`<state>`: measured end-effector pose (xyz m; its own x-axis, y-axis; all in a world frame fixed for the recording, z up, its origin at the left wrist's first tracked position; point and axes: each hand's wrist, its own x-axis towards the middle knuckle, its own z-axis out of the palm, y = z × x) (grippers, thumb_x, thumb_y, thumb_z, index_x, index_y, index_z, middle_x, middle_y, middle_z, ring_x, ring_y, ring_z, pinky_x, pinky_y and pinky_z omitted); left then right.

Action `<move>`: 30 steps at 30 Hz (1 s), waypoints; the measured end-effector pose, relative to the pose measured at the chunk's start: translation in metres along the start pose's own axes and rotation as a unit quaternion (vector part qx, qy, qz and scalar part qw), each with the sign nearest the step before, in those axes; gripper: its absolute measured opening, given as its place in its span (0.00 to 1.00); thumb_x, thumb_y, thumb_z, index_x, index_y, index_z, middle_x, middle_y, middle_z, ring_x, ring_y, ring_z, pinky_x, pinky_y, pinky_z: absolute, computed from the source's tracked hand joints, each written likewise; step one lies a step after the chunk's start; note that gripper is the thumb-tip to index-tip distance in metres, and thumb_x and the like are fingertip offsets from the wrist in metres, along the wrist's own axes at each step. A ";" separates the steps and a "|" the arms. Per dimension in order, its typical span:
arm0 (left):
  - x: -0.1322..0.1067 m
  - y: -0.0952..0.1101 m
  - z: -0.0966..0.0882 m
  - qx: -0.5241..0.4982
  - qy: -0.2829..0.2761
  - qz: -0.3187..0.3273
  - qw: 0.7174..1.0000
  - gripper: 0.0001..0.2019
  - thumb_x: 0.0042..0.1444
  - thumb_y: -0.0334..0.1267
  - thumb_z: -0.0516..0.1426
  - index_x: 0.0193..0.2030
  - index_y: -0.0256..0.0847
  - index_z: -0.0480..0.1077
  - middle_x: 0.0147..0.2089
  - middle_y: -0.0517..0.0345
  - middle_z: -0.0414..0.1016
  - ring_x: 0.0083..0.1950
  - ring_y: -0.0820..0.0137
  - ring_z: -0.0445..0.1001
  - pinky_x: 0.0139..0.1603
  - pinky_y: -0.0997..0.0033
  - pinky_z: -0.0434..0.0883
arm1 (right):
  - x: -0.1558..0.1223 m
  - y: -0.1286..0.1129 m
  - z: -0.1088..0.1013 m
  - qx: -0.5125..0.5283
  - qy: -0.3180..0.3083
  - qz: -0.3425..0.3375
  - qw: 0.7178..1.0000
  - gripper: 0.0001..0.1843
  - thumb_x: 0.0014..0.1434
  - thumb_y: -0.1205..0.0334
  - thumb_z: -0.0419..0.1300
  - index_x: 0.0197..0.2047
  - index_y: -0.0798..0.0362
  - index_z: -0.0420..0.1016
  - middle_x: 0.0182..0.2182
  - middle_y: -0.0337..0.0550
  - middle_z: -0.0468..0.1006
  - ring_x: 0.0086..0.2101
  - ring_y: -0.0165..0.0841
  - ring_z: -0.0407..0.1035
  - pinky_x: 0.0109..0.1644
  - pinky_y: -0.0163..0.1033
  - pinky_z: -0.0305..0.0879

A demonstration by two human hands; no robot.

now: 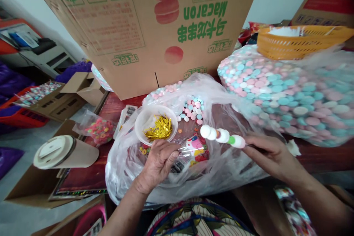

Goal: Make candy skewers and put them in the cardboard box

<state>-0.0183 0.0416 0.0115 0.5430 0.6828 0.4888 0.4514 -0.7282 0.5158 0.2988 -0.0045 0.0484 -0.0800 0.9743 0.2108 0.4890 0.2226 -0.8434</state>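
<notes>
My right hand point(269, 153) is closed on the end of a candy skewer point(222, 135), a stick strung with round white, pink and green candies that points left. My left hand point(159, 162) pinches a small clear printed wrapper bag point(193, 149) just under the skewer's tip. Both hands hover over an open clear plastic bag point(132, 166) lying on the dark red table. Right behind my left hand sits a white bowl point(143, 120) of gold twist ties point(159, 128). Loose pastel candies point(192, 108) lie in the bag beyond it.
A large bag of pastel candies point(290, 92) fills the right, with an orange basket point(298, 40) on top. A big Macaron carton point(143, 25) stands behind. A lidded beige cup point(65, 152) lies at left, near a small bag of sweets point(99, 129) and open boxes point(69, 97).
</notes>
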 end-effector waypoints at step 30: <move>0.003 0.002 -0.002 -0.102 0.016 -0.074 0.992 0.10 0.64 0.39 0.51 0.40 0.42 0.74 0.35 0.57 0.79 0.37 0.70 0.75 0.43 0.67 0.68 | 0.000 0.007 0.002 -0.106 -0.001 -0.106 0.989 0.09 0.57 0.60 0.58 0.38 0.47 0.79 0.33 0.44 0.81 0.33 0.34 0.75 0.35 0.35 0.70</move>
<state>-0.0172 0.0421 0.0151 0.4578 0.7852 0.4169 0.3695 -0.5946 0.7141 0.3005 -0.0024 0.0413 -0.2013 0.9069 0.3702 0.6326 0.4089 -0.6577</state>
